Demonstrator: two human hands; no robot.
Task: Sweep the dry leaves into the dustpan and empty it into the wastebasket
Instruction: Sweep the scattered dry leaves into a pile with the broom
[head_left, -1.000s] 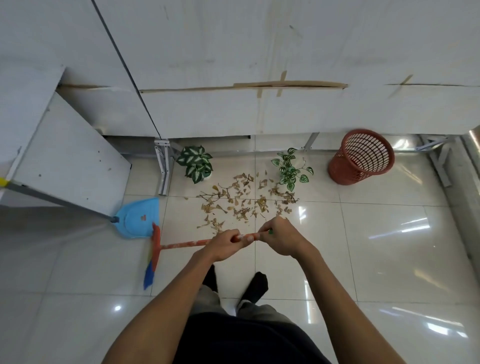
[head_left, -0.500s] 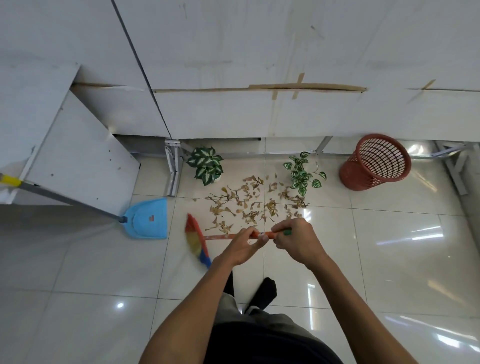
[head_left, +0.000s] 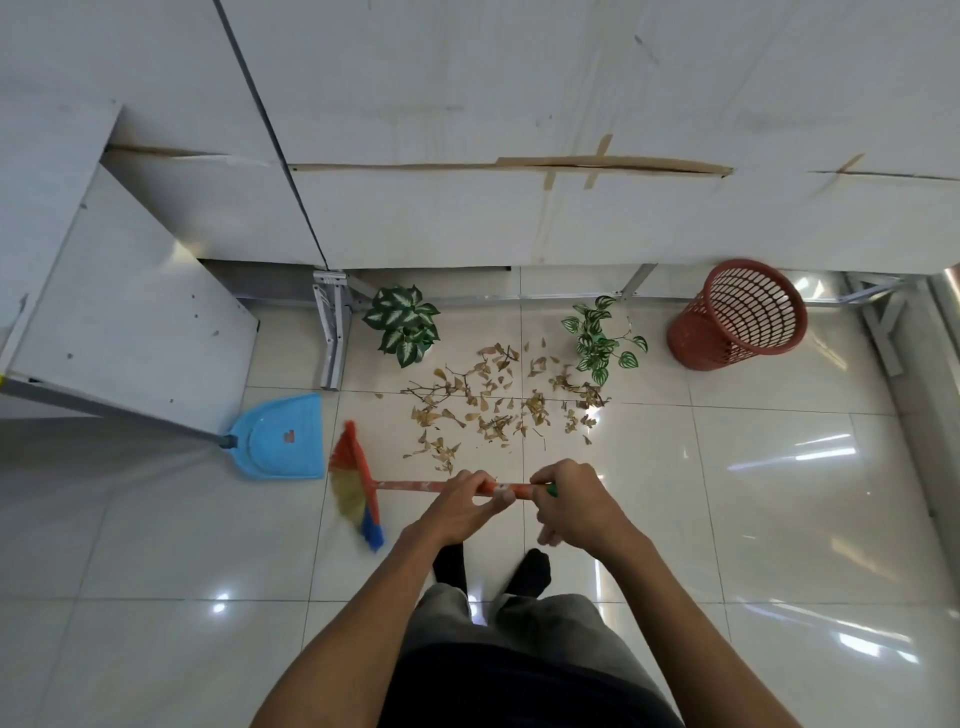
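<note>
Cut off at the bottom edge: both forearms. Partly hidden below the wrists: two dark-socked feet (head_left: 530, 569). Blurred: bristles of the broom head (head_left: 356, 486), so floor contact unclear. Hidden inside the fists: near part of the broom (head_left: 415, 486) handle, with only a green tip poking out by the right hand (head_left: 576, 506).

Left hand (head_left: 462, 506): knuckles up, fingers wrapped over the handle. Right hand: just beside the left, fingers curled round the handle's end. Handle roughly level, running out left from both hands. Broom head well left of the left hand, tilted.

Just past the broom head, further left: blue dustpan (head_left: 283, 444) flat on the floor, wide edge toward the bristles, small reddish mark inside too small to identify, long grey handle running off the left edge. Straight ahead of both hands: leaves (head_left: 498, 408) scattered on tile, near the hands, none seen in the dustpan. Beyond them: two plants (head_left: 402, 325). Far ahead and right of the right hand: red mesh wastebasket (head_left: 737, 317), inside hard to make out.
</note>
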